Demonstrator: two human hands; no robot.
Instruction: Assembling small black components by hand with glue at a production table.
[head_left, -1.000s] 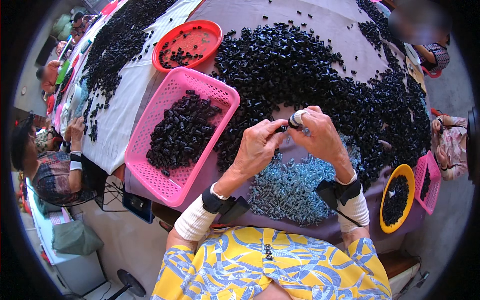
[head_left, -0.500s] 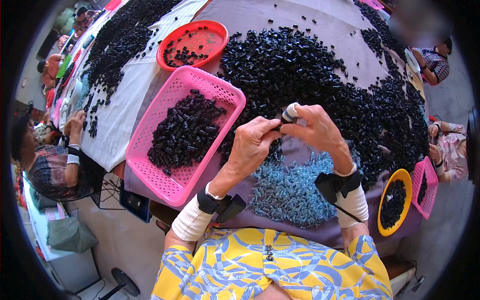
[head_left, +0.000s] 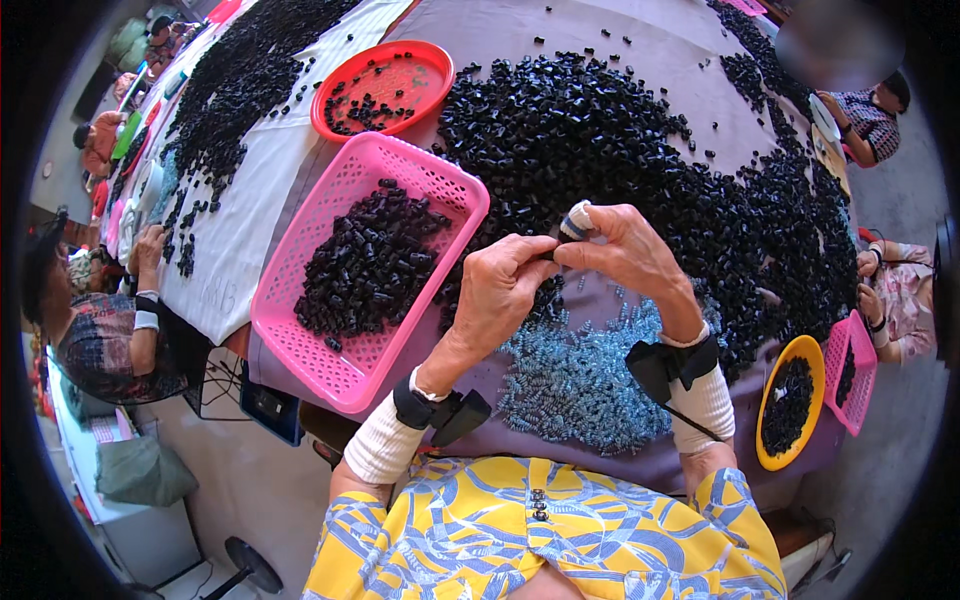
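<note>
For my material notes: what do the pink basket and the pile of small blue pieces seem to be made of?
Pink basket: looks like moulded plastic, judging by its uniform colour and lattice walls. Small blue pieces: possibly metal springs, with a slight pale glint, but they are too small to be sure.

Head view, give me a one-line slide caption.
Both hands pinch a small black part above blue springs, beside a pink basket.

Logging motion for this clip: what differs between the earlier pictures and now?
Little: both hands, left hand and right hand, stayed pinched together on a small black plastic piece above the heap of pale blue springs; they sit slightly higher in view. The pink mesh basket and red round tray kept their places.
</note>
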